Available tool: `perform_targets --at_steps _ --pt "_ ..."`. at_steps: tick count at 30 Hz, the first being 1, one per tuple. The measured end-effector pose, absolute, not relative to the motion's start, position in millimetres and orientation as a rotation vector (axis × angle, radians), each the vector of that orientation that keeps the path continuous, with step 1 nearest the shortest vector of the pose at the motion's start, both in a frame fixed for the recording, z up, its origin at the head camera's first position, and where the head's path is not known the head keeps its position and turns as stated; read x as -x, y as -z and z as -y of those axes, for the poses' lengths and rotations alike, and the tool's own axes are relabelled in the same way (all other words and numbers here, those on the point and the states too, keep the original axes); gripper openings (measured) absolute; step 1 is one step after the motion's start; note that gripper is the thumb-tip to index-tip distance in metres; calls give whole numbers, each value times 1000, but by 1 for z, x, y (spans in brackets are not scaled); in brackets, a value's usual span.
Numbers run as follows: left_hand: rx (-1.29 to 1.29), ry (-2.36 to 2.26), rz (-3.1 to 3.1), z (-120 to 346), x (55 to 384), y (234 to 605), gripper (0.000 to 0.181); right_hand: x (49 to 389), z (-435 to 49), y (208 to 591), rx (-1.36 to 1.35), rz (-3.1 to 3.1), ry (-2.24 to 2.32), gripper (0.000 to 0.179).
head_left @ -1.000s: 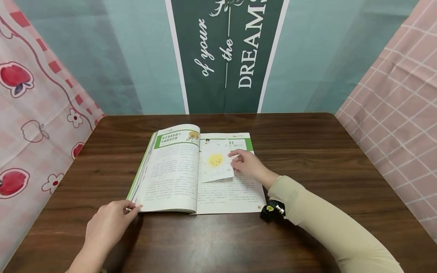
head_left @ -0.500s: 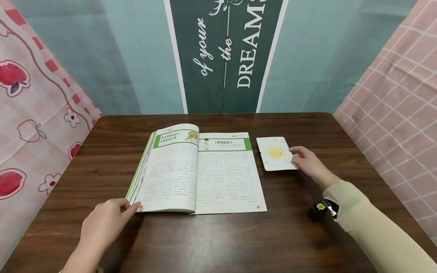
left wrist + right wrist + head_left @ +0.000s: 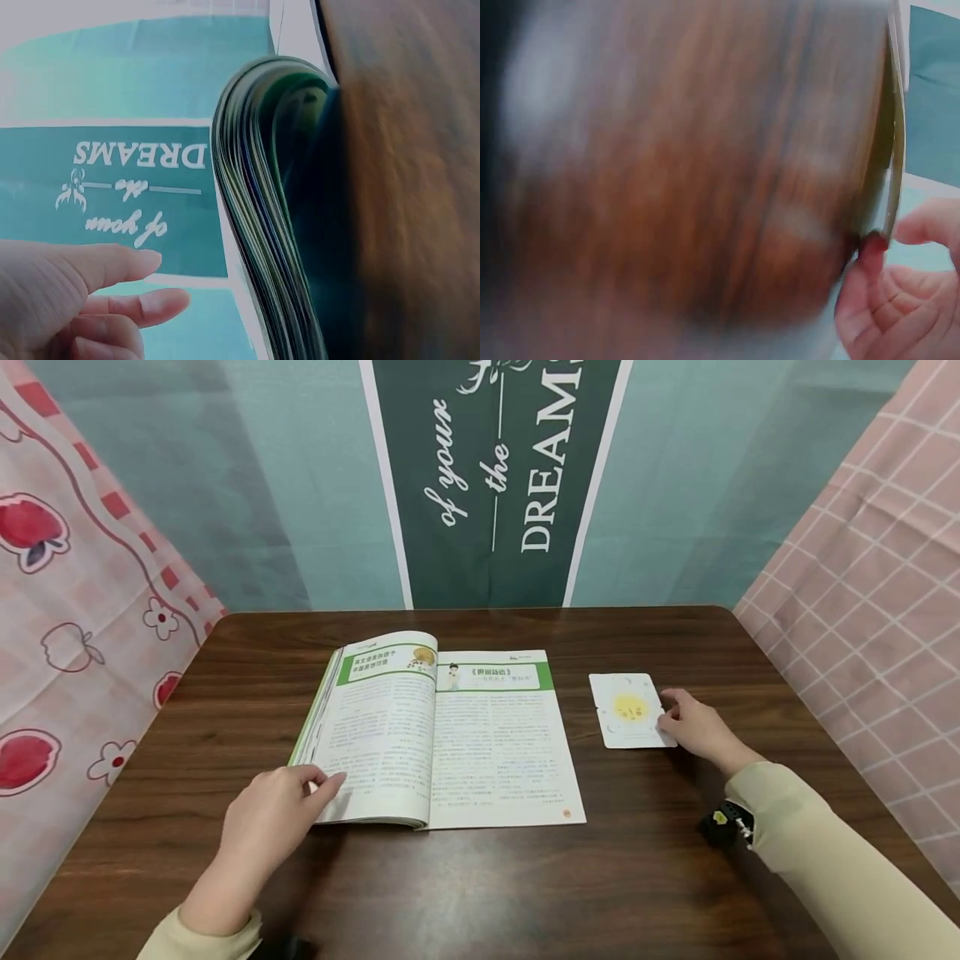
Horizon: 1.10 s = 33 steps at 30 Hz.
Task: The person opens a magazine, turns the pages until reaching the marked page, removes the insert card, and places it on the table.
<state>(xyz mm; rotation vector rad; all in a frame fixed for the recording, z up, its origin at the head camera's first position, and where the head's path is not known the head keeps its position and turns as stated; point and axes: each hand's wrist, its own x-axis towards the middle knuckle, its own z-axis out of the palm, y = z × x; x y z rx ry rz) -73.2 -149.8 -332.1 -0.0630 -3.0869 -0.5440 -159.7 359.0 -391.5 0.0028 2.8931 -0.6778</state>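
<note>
An open magazine lies on the wooden table, its thick left stack of pages bulging up toward the spine. My left hand is over the lower left corner of the left page. In the left wrist view its loosely bent fingers are apart from the page stack and hold nothing. To the right of the magazine, my right hand pinches the right edge of a white card with a yellow sun face printed on it. Seen from the right wrist, thumb and finger meet at the card's thin edge.
The dark brown table extends around the magazine on all sides. Behind it hangs a teal cloth with lettering. Pink patterned cloths line the left and right sides. A black wrist strap is on the right wrist.
My right hand has carried the card rightward off the magazine's right page to beside it, then slightly nearer me. My left hand has left the page corner and moved right and up over the page.
</note>
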Motion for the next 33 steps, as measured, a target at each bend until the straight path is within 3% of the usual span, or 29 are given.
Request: perform_targets --at_steps 5,12,15,33 --pt "270 514 3001 128 95 324 25 158 -345 380 24 -2976 236 67" --pt "463 334 3021 89 134 306 84 159 -287 352 234 -3162 80 87" --pt "493 230 3100 78 146 308 94 160 -262 345 270 -3096 94 99" --pt "438 212 3274 81 161 329 99 169 -228 347 256 -2911 87 108"
